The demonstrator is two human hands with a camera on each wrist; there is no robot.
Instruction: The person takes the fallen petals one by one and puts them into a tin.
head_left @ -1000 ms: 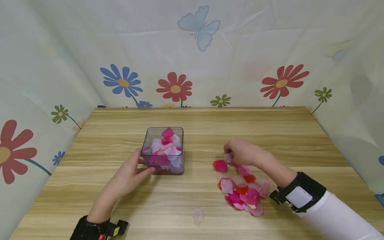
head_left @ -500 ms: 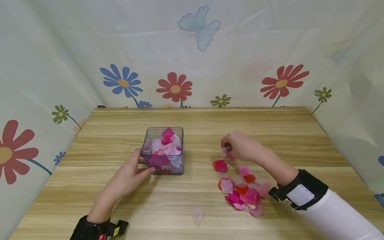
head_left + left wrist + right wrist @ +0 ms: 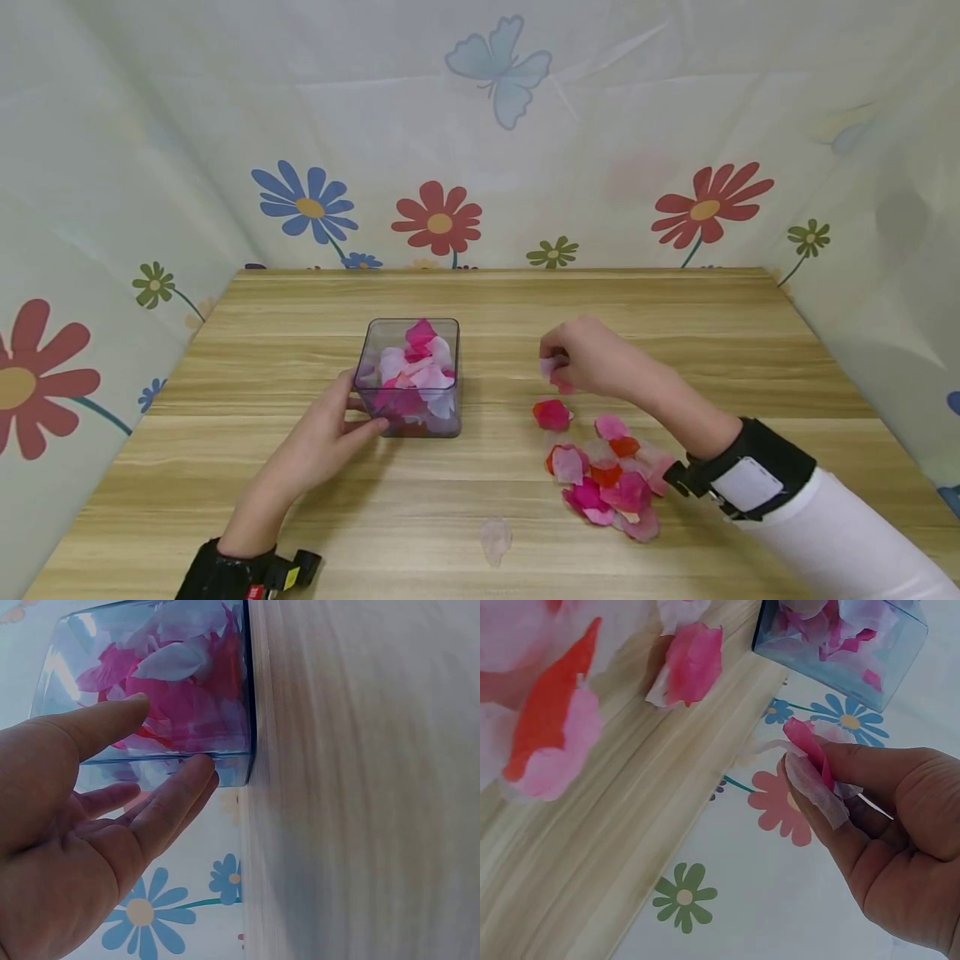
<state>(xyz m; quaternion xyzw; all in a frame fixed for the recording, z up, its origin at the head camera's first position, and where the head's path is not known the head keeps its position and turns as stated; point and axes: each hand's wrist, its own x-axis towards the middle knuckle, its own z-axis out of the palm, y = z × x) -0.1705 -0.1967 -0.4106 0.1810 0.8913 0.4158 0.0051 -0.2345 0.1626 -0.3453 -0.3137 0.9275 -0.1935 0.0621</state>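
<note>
My right hand [image 3: 596,357] pinches a small bunch of artificial flower petals [image 3: 817,769], white and bright pink, between thumb and fingers. It is raised over the table, between the petal pile and the box. A clear, grey-tinted plastic box [image 3: 452,417] stands upright left of centre, holding many pink, white and red petals [image 3: 420,367]. At its near left corner rests my left hand [image 3: 318,437], fingers fairly straight. In the left wrist view the thumb [image 3: 112,724] lies along one wall and the other fingertips touch the adjoining wall.
A loose pile of pink, red and white petals [image 3: 611,483] lies right of the box, with one red-pink petal [image 3: 552,414] at its far end. A single pale petal [image 3: 496,540] sits nearer me. Flower-printed curtain [image 3: 600,125] surrounds the wooden table [image 3: 300,308].
My right hand has risen from the pile's far end with petals pinched, moving away from me and left toward the box. The left hand and box have stayed put.
</note>
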